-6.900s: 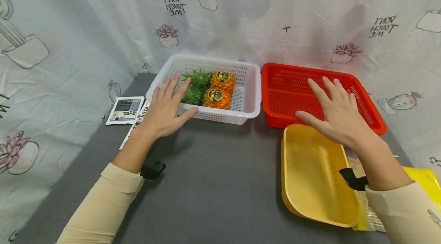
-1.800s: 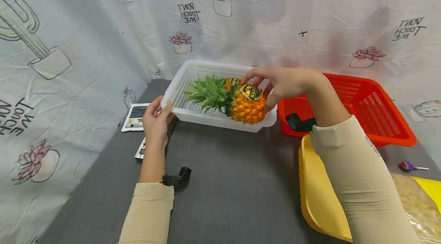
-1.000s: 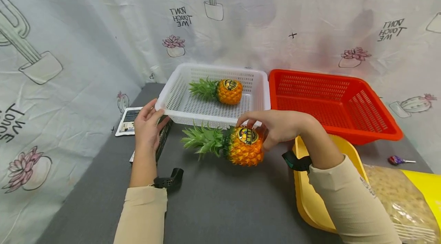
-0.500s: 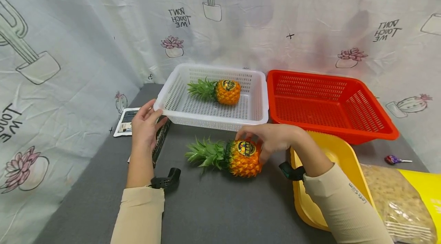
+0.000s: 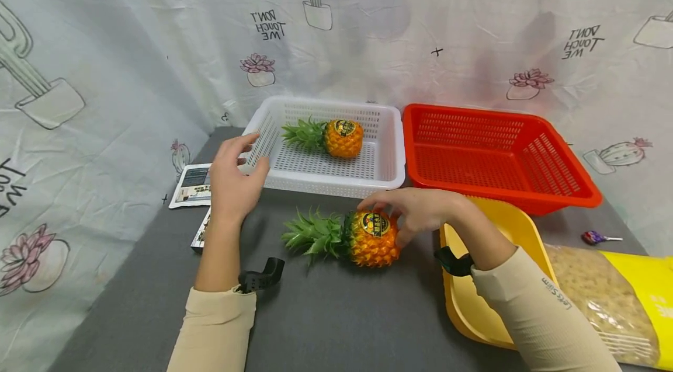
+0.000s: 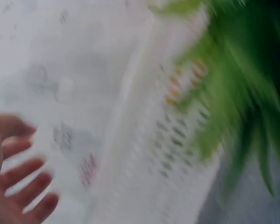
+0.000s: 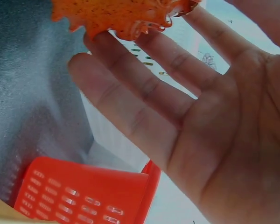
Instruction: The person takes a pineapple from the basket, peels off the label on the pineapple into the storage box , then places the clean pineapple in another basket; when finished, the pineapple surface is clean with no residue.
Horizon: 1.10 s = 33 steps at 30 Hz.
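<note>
A toy-like orange pineapple point(image 5: 374, 246) with green leaves lies on its side on the grey table, in front of the white basket point(image 5: 331, 180). My right hand point(image 5: 420, 208) grips its rounded end from above, fingers at the far side and thumb nearer me; in the right wrist view the fingertips point(image 7: 99, 41) meet the orange skin. A second pineapple point(image 5: 344, 139) lies inside the white basket. My left hand point(image 5: 236, 182) hovers by the basket's left front corner, holding nothing, with fingers loosely bent; the left wrist view is blurred.
A red basket point(image 5: 505, 192) stands right of the white one. Before it sits a yellow tray point(image 5: 473, 313), partly under my right arm. Farther right are a lollipop point(image 5: 594, 237) and a yellow-edged clear bag point(image 5: 604, 296). Left of my left hand lie a flat package point(image 5: 191, 186) and a box point(image 5: 201, 233).
My right hand lifted one pineapple out of the white basket and brought it down onto the table. My left hand, which held the basket's corner, has just let go and moved slightly up.
</note>
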Tool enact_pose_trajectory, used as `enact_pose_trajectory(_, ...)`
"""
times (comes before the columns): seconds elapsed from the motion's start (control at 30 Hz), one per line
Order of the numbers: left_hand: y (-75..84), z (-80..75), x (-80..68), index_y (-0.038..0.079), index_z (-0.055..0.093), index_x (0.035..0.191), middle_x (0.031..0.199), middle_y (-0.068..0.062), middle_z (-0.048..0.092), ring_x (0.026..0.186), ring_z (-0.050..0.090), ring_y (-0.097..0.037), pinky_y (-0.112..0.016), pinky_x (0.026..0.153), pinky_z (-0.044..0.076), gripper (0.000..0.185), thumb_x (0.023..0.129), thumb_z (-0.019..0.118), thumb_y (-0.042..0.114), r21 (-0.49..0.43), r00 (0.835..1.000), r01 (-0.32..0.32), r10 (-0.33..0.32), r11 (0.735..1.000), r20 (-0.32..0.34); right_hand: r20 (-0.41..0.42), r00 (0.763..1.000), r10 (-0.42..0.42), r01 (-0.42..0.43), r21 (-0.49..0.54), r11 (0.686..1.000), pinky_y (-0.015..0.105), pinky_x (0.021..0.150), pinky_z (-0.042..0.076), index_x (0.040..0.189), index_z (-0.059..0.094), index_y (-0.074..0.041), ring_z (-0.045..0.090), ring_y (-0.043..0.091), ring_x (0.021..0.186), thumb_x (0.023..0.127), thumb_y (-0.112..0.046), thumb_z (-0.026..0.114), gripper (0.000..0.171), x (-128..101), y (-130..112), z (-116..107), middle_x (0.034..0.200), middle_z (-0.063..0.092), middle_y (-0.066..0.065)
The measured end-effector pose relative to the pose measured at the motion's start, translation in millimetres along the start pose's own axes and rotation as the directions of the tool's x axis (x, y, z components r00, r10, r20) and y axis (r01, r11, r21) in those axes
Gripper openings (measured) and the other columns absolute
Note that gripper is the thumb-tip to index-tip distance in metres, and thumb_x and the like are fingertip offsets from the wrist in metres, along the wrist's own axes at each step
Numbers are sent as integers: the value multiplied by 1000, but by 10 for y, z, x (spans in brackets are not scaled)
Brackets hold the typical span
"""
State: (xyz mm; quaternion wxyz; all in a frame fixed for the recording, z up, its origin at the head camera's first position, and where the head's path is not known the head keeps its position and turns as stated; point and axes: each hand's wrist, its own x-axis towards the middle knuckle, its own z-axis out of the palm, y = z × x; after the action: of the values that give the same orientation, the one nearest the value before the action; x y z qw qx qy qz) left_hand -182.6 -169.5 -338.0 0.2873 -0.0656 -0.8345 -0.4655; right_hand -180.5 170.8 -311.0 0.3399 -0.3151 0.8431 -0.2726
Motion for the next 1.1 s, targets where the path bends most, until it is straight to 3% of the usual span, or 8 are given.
enact_pose_trajectory(0.07,105,25,-20,4,67,135,126,-18,68,116,64,-34,-50,96,52,42,93,71,9,-40,988,-70,75,997,133,-9,1000,-3,3,-8,1000,37,93,56,150,51,-23,55,30,120,81,-2,79,77,-6,4,2,146,52,8)
enact_pose_trajectory(0.13,187,53,-39,5,66,135,122,-16,71,113,67,-32,-49,95,54,42,95,73,12,-75,953,-82,100,994,286,-24,1000,11,-11,-13,1000,39,95,56,148,52,-24,56,29,119,81,-4,81,75,-11,6,5,143,54,7)
enact_pose_trajectory(0.3,329,126,-114,13,62,142,131,-12,69,121,64,-31,-51,101,52,50,96,74,27,-50,797,-42,63,998,600,-37,999,28,-28,-3,1000,46,100,54,146,54,-24,58,28,119,82,-8,82,72,-27,23,11,144,55,3)
enact_pose_trajectory(0.47,435,264,-219,14,61,144,139,-7,64,129,59,-32,-53,107,48,63,89,80,38,-22,654,-117,93,993,751,-47,998,34,-34,3,999,46,101,54,146,55,-25,58,28,121,82,-9,82,71,-41,21,17,143,56,1)
enact_pose_trajectory(0.6,491,380,-283,16,61,144,144,-4,60,132,57,-29,-51,110,47,69,85,81,45,13,581,-164,86,986,809,-53,998,22,-22,-7,1000,46,100,55,146,54,-22,58,28,120,82,-10,83,71,-38,38,22,143,57,3)
enact_pose_trajectory(0.7,518,441,-318,18,61,144,144,-3,59,132,56,-25,-48,110,46,72,82,81,49,63,557,-177,47,982,829,-62,998,12,-14,-20,1000,47,102,54,146,55,-20,59,28,120,83,-10,82,69,-36,46,27,143,58,4)
enact_pose_trajectory(0.9,572,528,-380,18,63,140,137,-1,63,128,58,-22,-45,110,47,72,79,84,49,125,536,-214,10,969,844,-87,996,0,-3,-33,999,46,102,55,142,57,-18,62,25,117,83,-8,82,64,-46,54,39,137,61,5)
enact_pose_trajectory(1.1,637,591,-423,20,64,138,133,0,63,123,60,-24,-46,106,49,70,78,86,48,181,544,-248,-18,952,839,-95,995,-11,10,-17,1000,50,103,54,143,56,-17,63,26,117,84,-8,82,65,-85,69,55,135,62,7)
